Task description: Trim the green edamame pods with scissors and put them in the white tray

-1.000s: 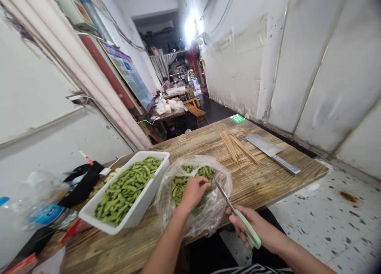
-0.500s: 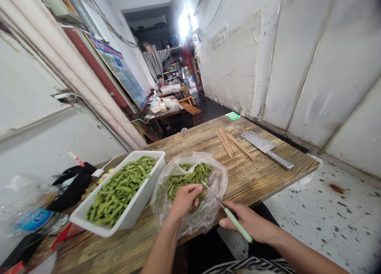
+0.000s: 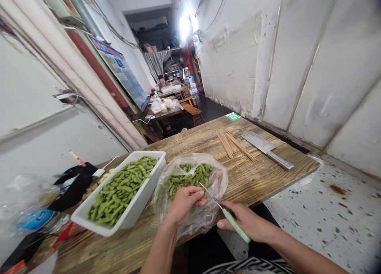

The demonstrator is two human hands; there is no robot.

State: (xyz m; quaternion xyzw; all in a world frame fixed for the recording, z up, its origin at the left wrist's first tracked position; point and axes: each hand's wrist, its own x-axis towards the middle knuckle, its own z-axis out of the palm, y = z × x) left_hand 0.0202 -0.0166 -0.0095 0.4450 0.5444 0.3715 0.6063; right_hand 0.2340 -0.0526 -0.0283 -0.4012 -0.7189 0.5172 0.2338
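Observation:
My left hand [image 3: 188,202] is closed over the clear plastic bag [image 3: 222,177], thumb and fingers pinched together. A bit of green, seemingly an edamame pod [image 3: 204,194], shows at its fingertips; most of it is hidden. In my right hand [image 3: 245,222] is a pair of scissors [image 3: 236,225] with a pale green handle, seen nearly edge-on. Its metal blades point up and left, with the tip close by my left fingertips. Inside the open bag lie many green edamame pods [image 3: 190,177]. To the left, a white plastic tub [image 3: 133,208] holds a heap of edamame pods [image 3: 122,190].
Thin wooden skewers [image 3: 233,145] lie on the wooden table [image 3: 190,141] beyond the bag. Right of them rests a cleaver [image 3: 266,149]. A plastic bottle [image 3: 41,220] and a black bag [image 3: 70,190] are at the left. A person [image 3: 162,83] sits farther back.
My left hand has shifted slightly right, its fingers more closed together. The scissors have moved slightly left, their tip now nearer my left fingertips.

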